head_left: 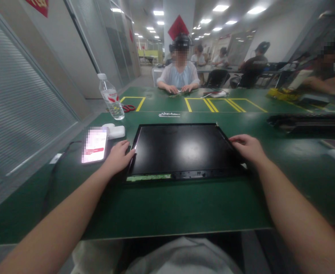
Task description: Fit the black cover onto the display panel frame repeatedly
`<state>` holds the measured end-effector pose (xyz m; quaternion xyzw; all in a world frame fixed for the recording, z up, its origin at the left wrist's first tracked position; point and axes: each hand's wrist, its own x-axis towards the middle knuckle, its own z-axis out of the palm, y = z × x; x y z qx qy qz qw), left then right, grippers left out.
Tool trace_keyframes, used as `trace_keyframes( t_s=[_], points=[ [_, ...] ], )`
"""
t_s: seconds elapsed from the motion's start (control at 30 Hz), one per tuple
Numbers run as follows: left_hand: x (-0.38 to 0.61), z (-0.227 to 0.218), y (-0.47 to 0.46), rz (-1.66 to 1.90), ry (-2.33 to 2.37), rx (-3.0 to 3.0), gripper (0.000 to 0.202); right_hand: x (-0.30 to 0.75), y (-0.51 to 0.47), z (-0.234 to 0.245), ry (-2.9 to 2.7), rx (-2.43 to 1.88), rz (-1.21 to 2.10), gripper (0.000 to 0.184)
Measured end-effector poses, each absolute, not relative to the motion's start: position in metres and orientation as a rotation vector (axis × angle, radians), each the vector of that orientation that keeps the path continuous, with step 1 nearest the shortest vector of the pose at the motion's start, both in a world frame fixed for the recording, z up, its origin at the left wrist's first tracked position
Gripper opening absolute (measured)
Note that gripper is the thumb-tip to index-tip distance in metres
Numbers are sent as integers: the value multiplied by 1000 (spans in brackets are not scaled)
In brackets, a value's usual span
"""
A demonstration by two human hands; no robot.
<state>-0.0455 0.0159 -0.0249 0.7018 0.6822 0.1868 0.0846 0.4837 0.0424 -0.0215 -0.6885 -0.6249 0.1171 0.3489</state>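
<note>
A black LCD panel [181, 148] in a thin dark frame lies face up on the green table in front of me. A green circuit strip [148, 177] shows along the left part of its near edge. At the panel's left edge, my left hand [118, 156] grips the frame, its thumb against the rim. The fingers of my right hand [249, 149] are closed on the right edge, towards the far corner; their tips are partly hidden.
Left of the panel are a lit phone [94, 145], a white case [116, 132], a water bottle [111, 97] and red-handled scissors [129, 108]. Small metal pieces [169, 114] lie beyond the panel. A person [178, 72] sits opposite. A long black part [310, 122] lies at right.
</note>
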Motion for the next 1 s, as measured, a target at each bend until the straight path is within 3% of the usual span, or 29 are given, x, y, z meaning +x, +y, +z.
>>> trace_keyframes(
  t_s=[0.27, 0.8, 1.0],
  points=[
    [-47, -27, 19, 418, 2016, 2166, 64, 492, 56, -39, -1930, -1731, 289, 47],
    [-47, -26, 21, 624, 2000, 2012, 47, 488, 54, -42, -2014, -1855, 293, 48],
    [-40, -14, 16, 957, 1919, 1711, 35, 489, 54, -44, -1999, -1828, 285, 48]
  ],
)
